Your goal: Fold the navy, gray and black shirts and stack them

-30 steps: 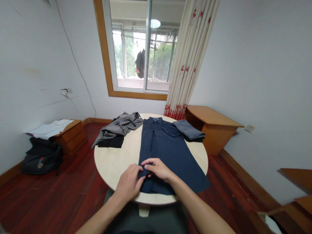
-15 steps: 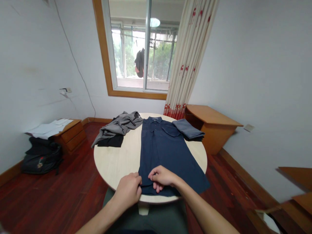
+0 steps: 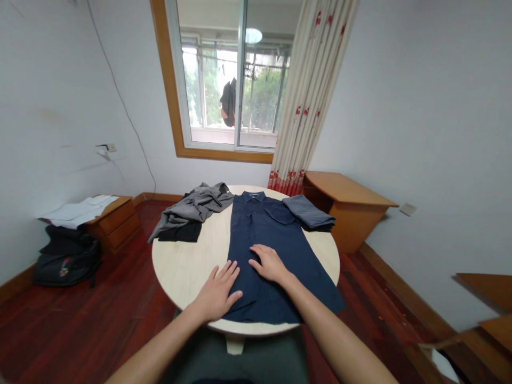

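From the head view, the navy shirt [image 3: 280,229] lies on the round pale table [image 3: 188,272], its collar at the far side, by the window wall, and its hem near the table's close edge. A long crease runs down its left part, and the lower right corner reaches the rim of the table.

The left hand [image 3: 219,292] is open, fingers spread, with its fingertips on the lower left edge of the shirt and its wrist above the table's rim; it grips nothing. The right hand [image 3: 269,262] is open too, fingers loosely bent and thumb apart, over the middle of the shirt beside the crease. It has hold of nothing that shows (whether its palm presses on the cloth, I cannot tell).

Left of the shirt, a rumpled grey garment [image 3: 192,210] lies partly on black cloth [image 3: 182,233]. At the right, near the shirt's upper edge, a folded grey-blue garment [image 3: 308,211] rests on something black. Beyond the table stand a wooden desk [image 3: 352,192] and a patterned curtain [image 3: 306,106]; off to the left, a black bag [image 3: 66,264] sits on the floor beside a small cabinet [image 3: 116,224] with white papers [image 3: 78,210] on top.
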